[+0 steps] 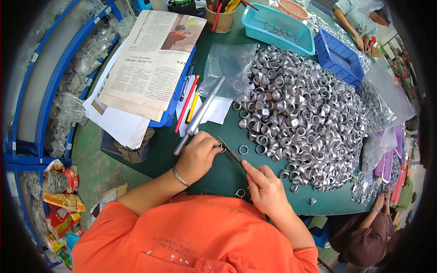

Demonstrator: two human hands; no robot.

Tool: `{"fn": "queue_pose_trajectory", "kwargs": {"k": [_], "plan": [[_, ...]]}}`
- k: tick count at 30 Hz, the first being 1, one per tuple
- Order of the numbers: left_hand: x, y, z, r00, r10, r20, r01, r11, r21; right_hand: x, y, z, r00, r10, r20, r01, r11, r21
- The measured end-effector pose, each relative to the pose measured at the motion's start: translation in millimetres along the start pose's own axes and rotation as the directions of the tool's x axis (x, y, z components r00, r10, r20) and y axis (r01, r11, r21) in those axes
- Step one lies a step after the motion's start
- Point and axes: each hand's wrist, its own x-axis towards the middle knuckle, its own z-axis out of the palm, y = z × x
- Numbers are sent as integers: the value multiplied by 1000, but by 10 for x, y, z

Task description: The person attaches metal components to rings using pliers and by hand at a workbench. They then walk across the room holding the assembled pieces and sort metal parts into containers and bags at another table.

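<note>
My left hand (196,158) pinches a small metal ring (222,145) between thumb and fingertips, above the near part of the green table (214,177). In my right hand (266,187) is a slim, dark pointed tool that looks like a file (233,154); its tip reaches up beside the ring, and whether they touch I cannot tell. A loose thin ring (243,149) lies just past the tool. To the right spreads a large heap of grey metal rings (305,118). A tapered metal rod (202,113) lies beyond my left hand.
Newspaper (141,68) and papers cover a blue tray at left, beside a red pencil (186,104) and a yellow marker (193,108). A plastic bag (223,68), turquoise basket (277,29) and blue crate (339,57) stand behind. Other people work at right; blue shelving (45,109) stands left.
</note>
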Motion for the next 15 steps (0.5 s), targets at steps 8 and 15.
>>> {"fn": "queue_pose_trajectory", "kwargs": {"k": [8,15], "plan": [[10,-84,30,843,-523,124,532,779,-331,-29,93,15,998,52,21,-54,995,83],[-11,4,-27,982,-179,62,176,983,54,-33,42,-136,990,43,-133,-28,993,117]]}}
